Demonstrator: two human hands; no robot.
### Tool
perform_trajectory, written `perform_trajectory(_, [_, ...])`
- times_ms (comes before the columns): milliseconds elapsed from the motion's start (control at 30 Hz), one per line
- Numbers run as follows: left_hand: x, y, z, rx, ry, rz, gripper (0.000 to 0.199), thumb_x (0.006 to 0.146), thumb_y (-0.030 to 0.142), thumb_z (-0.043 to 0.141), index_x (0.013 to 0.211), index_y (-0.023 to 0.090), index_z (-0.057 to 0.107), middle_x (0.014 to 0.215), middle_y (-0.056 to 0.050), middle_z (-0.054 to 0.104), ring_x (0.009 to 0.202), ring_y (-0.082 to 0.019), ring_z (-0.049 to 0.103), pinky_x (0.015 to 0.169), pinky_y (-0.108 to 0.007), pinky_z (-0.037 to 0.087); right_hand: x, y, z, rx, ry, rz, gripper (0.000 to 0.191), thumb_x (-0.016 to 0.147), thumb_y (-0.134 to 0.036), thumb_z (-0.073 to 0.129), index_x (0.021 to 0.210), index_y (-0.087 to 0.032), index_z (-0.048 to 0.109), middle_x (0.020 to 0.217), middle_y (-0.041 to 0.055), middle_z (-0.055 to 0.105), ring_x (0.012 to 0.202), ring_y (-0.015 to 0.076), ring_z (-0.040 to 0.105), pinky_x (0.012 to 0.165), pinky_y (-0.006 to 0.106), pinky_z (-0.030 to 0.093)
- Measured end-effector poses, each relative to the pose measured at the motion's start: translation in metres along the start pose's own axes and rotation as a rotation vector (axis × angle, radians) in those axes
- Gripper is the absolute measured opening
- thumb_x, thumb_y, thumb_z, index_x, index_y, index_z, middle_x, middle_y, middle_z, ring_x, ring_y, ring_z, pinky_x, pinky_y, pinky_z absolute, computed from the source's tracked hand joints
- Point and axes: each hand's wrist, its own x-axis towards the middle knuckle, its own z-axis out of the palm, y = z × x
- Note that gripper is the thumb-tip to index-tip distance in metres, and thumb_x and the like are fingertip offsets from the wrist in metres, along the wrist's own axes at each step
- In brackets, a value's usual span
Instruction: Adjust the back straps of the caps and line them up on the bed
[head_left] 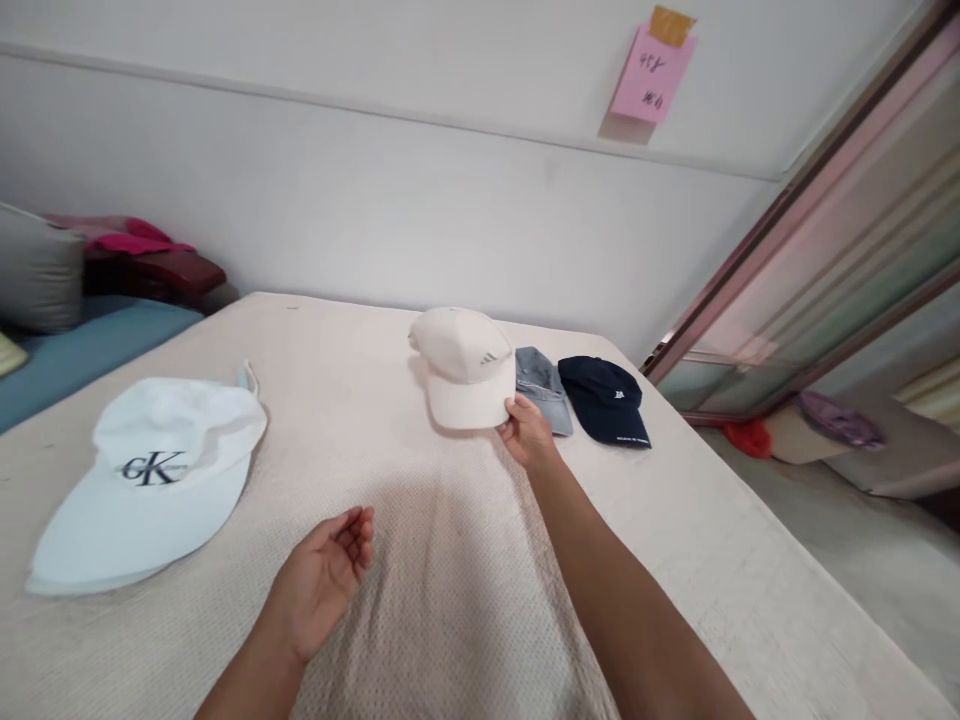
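Navy cap [602, 398], one, landmark: is lying on a beige cloth [345, 385], brim facing the near side, small white lettering showing on crown and brim edge.

Grey cap [541, 385], one: is lying just left of the navy cap, its left part hiding behind the next item.

Cream cap [461, 350], one: is standing out left of the navy cap, past the grey one, brim facing the near side, dark striped mark showing on the crown. I cannot tell whether it is touching the cloth.

Right hand [527, 432], one: is reaching in just left of the navy cap; thumb and fingers are pinching the right corner of the cream cap's brim.

Left hand [326, 585], one: is showing left of the navy cap and nearer the wearer, grasping nothing, fingers curling loosely.

White cap [180, 435], one: is lying far left of the navy cap, dark "CK" lettering showing on its front; a second pale edge is peeking from under the brim.

Pink note [651, 80], one: is hanging on the wall [337, 200] above and behind the navy cap, brown tape [671, 25] holding its top, handwriting showing.
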Motion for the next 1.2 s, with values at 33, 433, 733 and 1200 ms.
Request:
perform_trajectory(33, [0.001,0.000,0.000,-0.004,0.002,-0.007,0.015,0.085,0.003,0.049,0.082,0.009,0.063,0.083,-0.009,0.063,0.063,-0.011,0.061,0.053,-0.020,0.054,0.012,0.003,-0.002,-0.006,0.035,0.003,0.016,0.071,-0.018,0.069,0.082,-0.017,0.058,0.063,-0.0045,0.058,0.047,0.0058,0.048,0.041,0.015,0.040])
perform_trajectory(433, [-0.008,0.011,-0.005,-0.114,0.070,-0.026,0.013,0.084,0.003,0.051,0.079,0.010,0.060,0.077,-0.006,0.063,0.055,-0.008,0.058,0.046,-0.018,0.050,0.015,0.051,-0.008,-0.166,0.356,-0.073,0.040,0.065,-0.015,0.072,0.096,-0.018,0.047,0.063,-0.0063,0.056,0.050,0.0110,0.063,0.043,0.018,0.051])
perform_trajectory(733, [-0.012,0.025,-0.024,-0.283,0.210,0.116,0.013,0.084,0.003,0.050,0.076,0.012,0.056,0.072,-0.003,0.062,0.049,-0.006,0.055,0.041,-0.015,0.044,0.000,0.051,0.006,-0.156,0.468,0.037,0.012,0.079,-0.011,0.060,0.085,-0.016,0.049,0.060,-0.0020,0.058,0.050,0.0115,0.062,0.042,0.018,0.051])
perform_trajectory(1200, [-0.014,0.025,-0.022,-0.216,0.128,0.076,0.016,0.085,0.004,0.045,0.077,0.012,0.056,0.070,-0.002,0.059,0.048,-0.006,0.052,0.040,-0.016,0.044,0.049,0.052,0.008,-0.033,0.410,0.257,0.033,0.091,-0.032,0.055,0.120,-0.016,0.054,0.120,0.0096,0.057,0.100,0.0217,0.060,0.083,0.042,0.052])
